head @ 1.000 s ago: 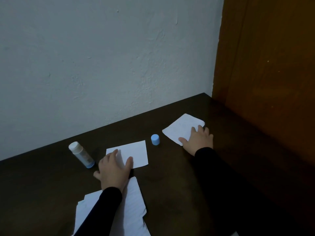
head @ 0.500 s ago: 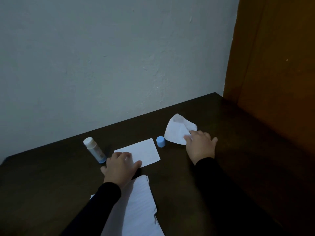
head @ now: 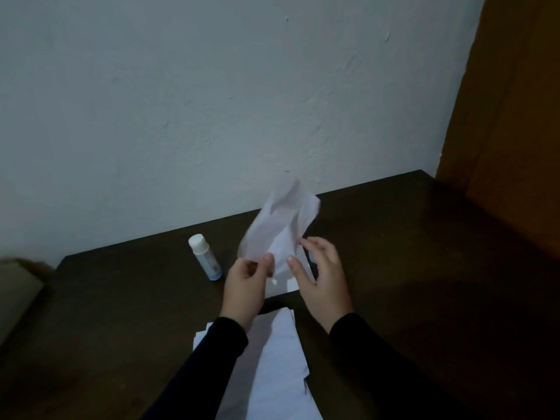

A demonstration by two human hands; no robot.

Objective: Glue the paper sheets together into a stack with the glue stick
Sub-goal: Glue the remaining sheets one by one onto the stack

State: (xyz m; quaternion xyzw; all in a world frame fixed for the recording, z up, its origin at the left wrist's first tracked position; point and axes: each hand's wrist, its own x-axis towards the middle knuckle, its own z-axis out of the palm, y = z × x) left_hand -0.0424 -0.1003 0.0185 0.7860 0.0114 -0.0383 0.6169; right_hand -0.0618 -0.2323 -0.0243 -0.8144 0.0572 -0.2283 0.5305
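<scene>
I note the dark brown wooden surface (head: 394,268) looks smooth, with a dull satin finish and faint grain. The thin white paper sheet (head: 280,225) I see held up is matt, limp and creased, slightly see-through where it folds over itself. The white paper pile (head: 278,359) near the bottom edge is matt too; I make out faint ruled lines on it. The small glue stick with a white cap and pale blue plastic body (head: 205,257) has a smooth, slightly glossy look. I read the pale grey-white wall (head: 212,101) as matt plaster, uneven with small bumps. The orange-brown wooden panel (head: 515,101) looks smooth, low sheen. Black sleeves (head: 212,353) appear matt cloth.
</scene>
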